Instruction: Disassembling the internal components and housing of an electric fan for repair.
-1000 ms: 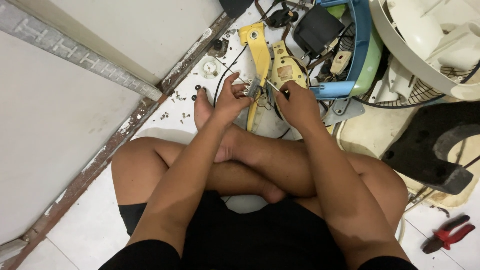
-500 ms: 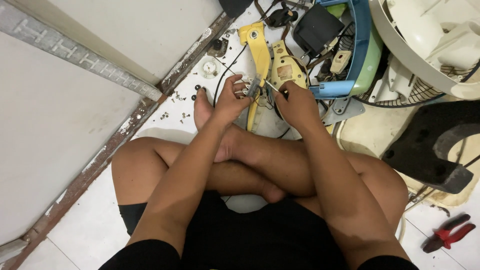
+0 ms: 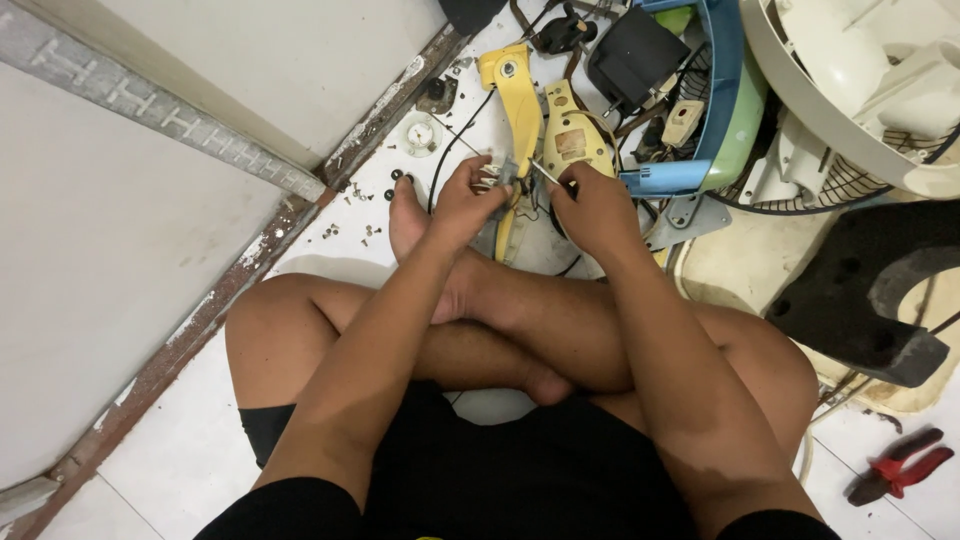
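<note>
I sit cross-legged on a white tiled floor. My left hand [image 3: 466,196] grips a small grey part [image 3: 503,174] with metal prongs, held just above a long yellow plastic casing [image 3: 519,95]. My right hand [image 3: 592,205] holds a thin metal screwdriver [image 3: 546,173] whose tip points at the grey part. Both hands meet in front of my crossed feet. A black wire [image 3: 450,150] runs from the part toward the wall.
A second yellow casing piece [image 3: 571,140] lies beside the first. A blue-green fan housing [image 3: 728,90] with a black box, a white fan grille [image 3: 860,80] and a black base [image 3: 870,290] crowd the right. Red pliers [image 3: 897,472] lie bottom right. Small screws [image 3: 360,232] scatter by the door frame.
Both hands have stayed at the same spot; the right hand with the screwdriver shifted slightly against the grey part.
</note>
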